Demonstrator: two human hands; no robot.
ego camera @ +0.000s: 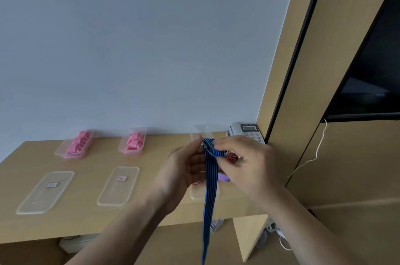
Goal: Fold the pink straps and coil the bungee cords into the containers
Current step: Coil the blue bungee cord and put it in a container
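A blue-and-black striped bungee cord (210,186) hangs from between my hands down past the desk's front edge. My left hand (184,169) pinches its upper part from the left. My right hand (244,163) pinches the bent top end from the right. A red coiled cord (232,157) and a purple cord (224,177) peek out behind my right hand. Two clear containers at the back hold folded pink straps: one at the left (75,144) and one in the middle (133,141). A third clear container (204,131) stands behind my hands, its contents hidden.
Two clear lids with labels lie on the wooden desk (91,221), one at the left (46,191) and one nearer the middle (119,185). A third lid (195,194) sits under my hands. A white desk phone (246,131) stands at the back right, beside a wooden cabinet wall.
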